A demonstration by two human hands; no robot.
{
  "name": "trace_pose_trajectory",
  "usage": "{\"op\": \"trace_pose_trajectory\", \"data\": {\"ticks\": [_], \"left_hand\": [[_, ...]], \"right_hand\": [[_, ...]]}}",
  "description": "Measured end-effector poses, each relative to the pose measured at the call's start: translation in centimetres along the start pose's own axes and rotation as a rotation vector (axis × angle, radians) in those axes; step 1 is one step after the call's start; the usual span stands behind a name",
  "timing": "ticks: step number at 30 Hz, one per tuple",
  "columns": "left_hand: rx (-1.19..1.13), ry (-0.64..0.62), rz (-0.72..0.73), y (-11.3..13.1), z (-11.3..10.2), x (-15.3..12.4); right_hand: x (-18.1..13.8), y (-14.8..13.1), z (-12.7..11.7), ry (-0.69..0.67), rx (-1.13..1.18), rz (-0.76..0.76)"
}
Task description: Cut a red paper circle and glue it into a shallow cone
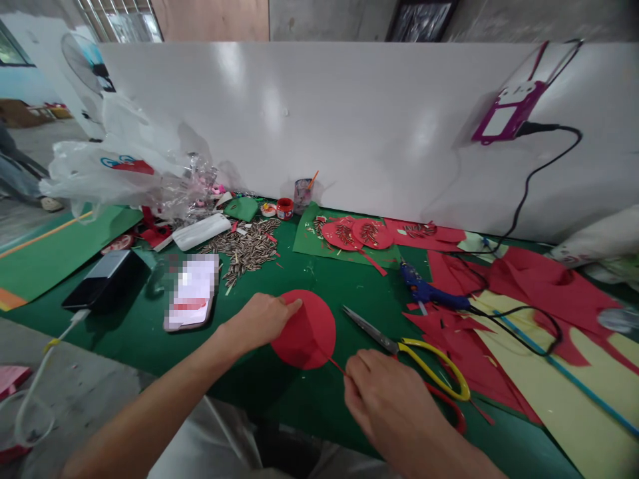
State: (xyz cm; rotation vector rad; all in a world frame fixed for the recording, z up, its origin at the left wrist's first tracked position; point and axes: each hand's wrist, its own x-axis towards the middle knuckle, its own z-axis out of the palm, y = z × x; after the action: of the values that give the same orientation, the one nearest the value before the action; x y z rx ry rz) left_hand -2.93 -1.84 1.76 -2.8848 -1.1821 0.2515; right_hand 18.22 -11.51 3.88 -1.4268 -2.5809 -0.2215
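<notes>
A round red paper disc [310, 327] lies on the green tabletop in front of me. My left hand [264, 320] presses on its upper left, fingertips on the paper and the other fingers curled. From the disc's lower right edge runs a thin red paper strip [337, 365]. My right hand [382, 389] is closed around the strip's outer end; the fingertips are partly hidden. Scissors [399, 346] with yellow and red handles lie beside and partly behind my right hand, blades pointing up and left.
A phone [194, 293], a black power bank [104, 279] and a pile of striped seeds [247, 249] lie left. Behind are red discs decorated with seeds [372, 233]. A blue glue gun [432, 293], its cord and red paper scraps [459, 339] occupy the right.
</notes>
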Motion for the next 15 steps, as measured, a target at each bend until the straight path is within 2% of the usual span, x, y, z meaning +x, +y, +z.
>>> {"op": "trace_pose_trajectory", "data": {"ticks": [3, 6, 9, 15], "left_hand": [[0.010, 0.000, 0.023, 0.1, -0.9, 0.1], [0.001, -0.060, 0.043, 0.1, -2.6, 0.9], [-0.024, -0.253, 0.076, -0.4, -4.7, 2.5], [-0.110, -0.436, 0.154, -2.1, -6.8, 6.5]], "right_hand": [[-1.6, 1.2, -0.9, -0.020, 0.031, -0.090], [-3.1, 2.3, -1.3, -0.067, 0.087, -0.143], [-4.4, 3.5, -1.0, -0.098, 0.129, -0.106], [-5.4, 4.8, -1.0, -0.114, 0.091, -0.088]]}}
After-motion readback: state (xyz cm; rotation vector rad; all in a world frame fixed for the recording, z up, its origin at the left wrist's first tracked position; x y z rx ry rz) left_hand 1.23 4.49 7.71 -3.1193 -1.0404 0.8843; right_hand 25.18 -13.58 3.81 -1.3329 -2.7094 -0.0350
